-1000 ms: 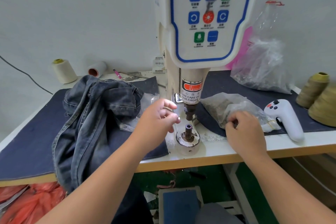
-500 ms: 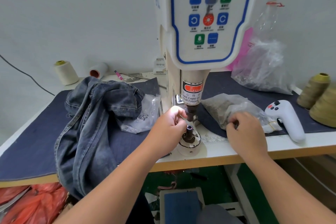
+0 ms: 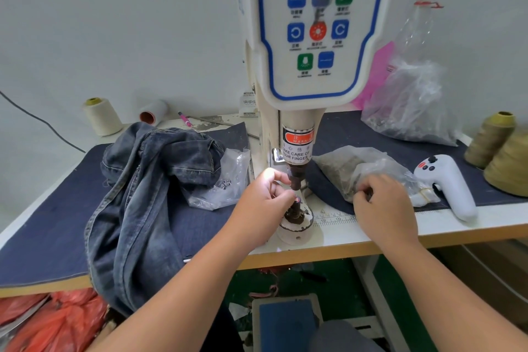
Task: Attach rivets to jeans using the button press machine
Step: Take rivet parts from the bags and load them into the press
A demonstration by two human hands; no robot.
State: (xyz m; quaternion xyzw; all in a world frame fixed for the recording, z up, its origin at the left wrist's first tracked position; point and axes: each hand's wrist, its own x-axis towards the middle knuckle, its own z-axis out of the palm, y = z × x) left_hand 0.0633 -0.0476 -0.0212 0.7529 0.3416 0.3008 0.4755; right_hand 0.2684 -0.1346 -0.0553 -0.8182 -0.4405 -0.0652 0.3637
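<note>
From your head camera, your left hand (image 3: 267, 197) is at the button press machine (image 3: 308, 37), fingers curled together with the tips pinched right at the top of the lower die (image 3: 295, 210). Something small sits between those fingertips, but it is too small and too brightly lit by the machine's lamp to name. The upper punch (image 3: 295, 177) hangs just above your fingertips, under the orange warning label.

Your right hand (image 3: 383, 206) rests on the clear bag of small metal parts (image 3: 351, 168) just right of the die, fingers curled down into the plastic; whether they grip a part you cannot tell.

The jeans (image 3: 148, 188) lie in a crumpled heap on the dark blue table cover (image 3: 43, 223), well left of the die and not under the punch, one part draping over the table's front edge. A smaller clear bag (image 3: 225, 183) with a few metal pieces lies between the jeans and the machine.

Further right a white handheld controller (image 3: 448, 186) lies at the table edge, with olive thread cones (image 3: 497, 146) beside it. A large plastic bag (image 3: 411, 106) stands behind. At the back left stand a cream thread cone (image 3: 101, 116) and a tipped white spool (image 3: 153, 113). A blue foot pedal (image 3: 285, 323) is below the table.
</note>
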